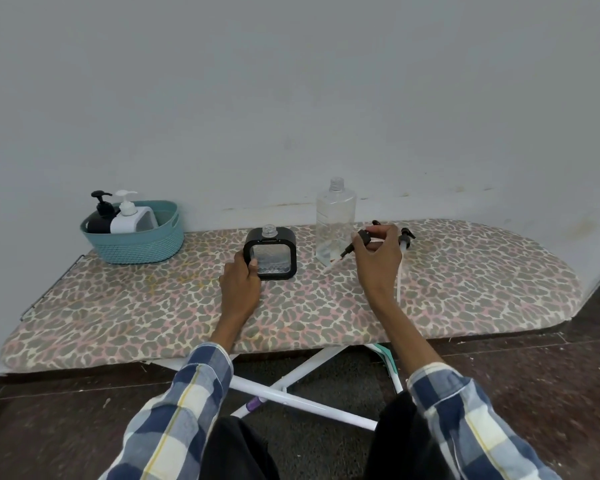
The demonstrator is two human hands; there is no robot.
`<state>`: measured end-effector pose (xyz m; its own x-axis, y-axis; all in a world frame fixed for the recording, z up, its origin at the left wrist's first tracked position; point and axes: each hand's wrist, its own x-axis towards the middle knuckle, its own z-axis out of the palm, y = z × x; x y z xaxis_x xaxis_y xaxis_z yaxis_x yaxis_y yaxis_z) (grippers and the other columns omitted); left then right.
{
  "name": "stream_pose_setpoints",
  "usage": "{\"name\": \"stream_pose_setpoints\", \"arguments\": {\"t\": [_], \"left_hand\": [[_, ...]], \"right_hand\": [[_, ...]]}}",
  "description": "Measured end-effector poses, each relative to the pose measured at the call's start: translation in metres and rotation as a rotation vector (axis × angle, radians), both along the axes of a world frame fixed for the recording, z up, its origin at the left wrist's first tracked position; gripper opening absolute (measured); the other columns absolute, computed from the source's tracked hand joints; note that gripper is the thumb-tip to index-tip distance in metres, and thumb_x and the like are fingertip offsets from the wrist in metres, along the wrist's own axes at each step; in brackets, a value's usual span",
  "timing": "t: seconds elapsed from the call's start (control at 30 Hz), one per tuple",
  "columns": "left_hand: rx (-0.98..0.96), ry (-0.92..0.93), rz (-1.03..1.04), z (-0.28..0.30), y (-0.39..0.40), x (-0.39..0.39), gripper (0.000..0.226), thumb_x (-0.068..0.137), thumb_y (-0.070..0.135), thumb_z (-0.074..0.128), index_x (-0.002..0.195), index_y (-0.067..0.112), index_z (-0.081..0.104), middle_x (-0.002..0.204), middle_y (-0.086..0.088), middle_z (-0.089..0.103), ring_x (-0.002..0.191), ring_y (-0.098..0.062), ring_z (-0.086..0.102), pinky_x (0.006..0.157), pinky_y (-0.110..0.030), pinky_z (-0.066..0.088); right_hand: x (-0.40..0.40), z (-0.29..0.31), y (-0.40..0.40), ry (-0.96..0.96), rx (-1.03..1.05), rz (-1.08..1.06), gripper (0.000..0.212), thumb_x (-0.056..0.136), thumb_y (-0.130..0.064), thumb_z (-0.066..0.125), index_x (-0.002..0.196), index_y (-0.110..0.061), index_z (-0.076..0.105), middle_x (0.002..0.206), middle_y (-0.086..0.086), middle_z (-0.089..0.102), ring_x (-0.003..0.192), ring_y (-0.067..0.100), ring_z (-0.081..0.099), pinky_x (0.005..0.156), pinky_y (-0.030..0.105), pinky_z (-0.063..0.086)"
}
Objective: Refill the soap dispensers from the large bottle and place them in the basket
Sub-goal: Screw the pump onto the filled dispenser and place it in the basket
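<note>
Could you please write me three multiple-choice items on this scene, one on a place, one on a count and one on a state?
1. Where does the teal basket stand?
A. at the board's left end
B. at its right end
C. on the floor

2. How many dispensers are in the basket?
A. none
B. two
C. four

3. How is the square dispenser under the left hand?
A. pump fitted
C. lying flat
B. neck open, no pump

Answers:
1 A: the basket sits at the left end of the ironing board.
2 B: a black dispenser and a white dispenser.
3 B: its threaded neck is bare, and the right hand holds a black pump.
</note>
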<state>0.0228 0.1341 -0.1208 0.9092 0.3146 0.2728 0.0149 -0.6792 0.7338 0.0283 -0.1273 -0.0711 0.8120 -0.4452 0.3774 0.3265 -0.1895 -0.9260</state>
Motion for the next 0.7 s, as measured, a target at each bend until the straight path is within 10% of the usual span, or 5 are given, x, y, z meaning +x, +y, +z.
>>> {"name": "stream_pose_setpoints", "arguments": {"t": [0.23,0.7], "left_hand": [[-0.02,-0.005,-0.012,0.001,0.001,-0.003,0.039,0.117,0.03,0.034,0.151,0.018,0.048,0.136,-0.021,0.056,0.127,-0.039,0.052,0.106,-0.046,0.039],[-0.066,-0.028,-0.023,-0.005,0.002,0.005,0.035,0.115,0.03,0.037,0.147,0.032,0.053,0.132,-0.01,0.061,0.124,-0.031,0.056,0.108,-0.048,0.044]], "right_hand": [[-0.018,0.016,0.052,-0.105,0.261,0.047,0.029,0.098,-0.022,0.078,0.113,-0.017,0.054,0.114,-0.006,0.067,0.097,0.013,0.076,0.08,0.039,0.065],[-0.002,0.065,0.085,-0.281,0.131,0.183,0.029,0.097,-0.009,0.076,0.112,-0.015,0.053,0.124,0.002,0.066,0.107,0.019,0.073,0.087,0.031,0.064]]}}
